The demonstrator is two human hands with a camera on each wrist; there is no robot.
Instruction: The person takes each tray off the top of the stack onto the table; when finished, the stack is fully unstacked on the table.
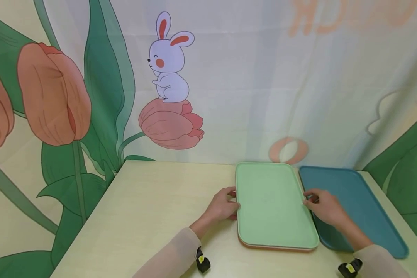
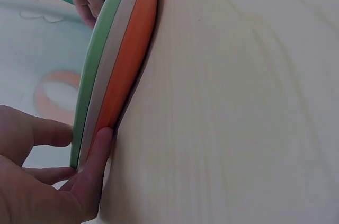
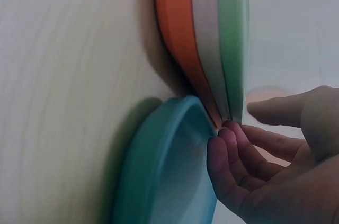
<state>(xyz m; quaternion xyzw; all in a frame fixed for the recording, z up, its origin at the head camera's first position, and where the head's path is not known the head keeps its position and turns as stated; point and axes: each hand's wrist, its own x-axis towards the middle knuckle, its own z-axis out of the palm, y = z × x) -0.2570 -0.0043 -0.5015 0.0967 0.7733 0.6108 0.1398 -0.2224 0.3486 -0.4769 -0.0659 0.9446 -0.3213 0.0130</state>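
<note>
A green tray (image 1: 271, 204) lies on top of a stack, with a whitish tray (image 2: 112, 49) under it and an orange tray (image 2: 132, 49) lowest. At the stack's left long edge, my left hand (image 1: 222, 204) grips the rims, one finger low against the orange tray. My right hand (image 1: 324, 206) pinches the opposite edge, fingertips right at the rims and thumb by the green one. Beneath that hand is a blue tray (image 1: 361, 208), its near-left side close beside the stack. In the right wrist view, the blue tray's raised rim (image 3: 175, 113) overlaps the stack's lower edge.
The pale wooden table (image 1: 153, 208) extends left of the stack. Behind it hangs a printed cloth (image 1: 236, 96) with a rabbit and tulips, close to the far ends of the trays. Each sleeved wrist bears a small black device (image 1: 202, 261).
</note>
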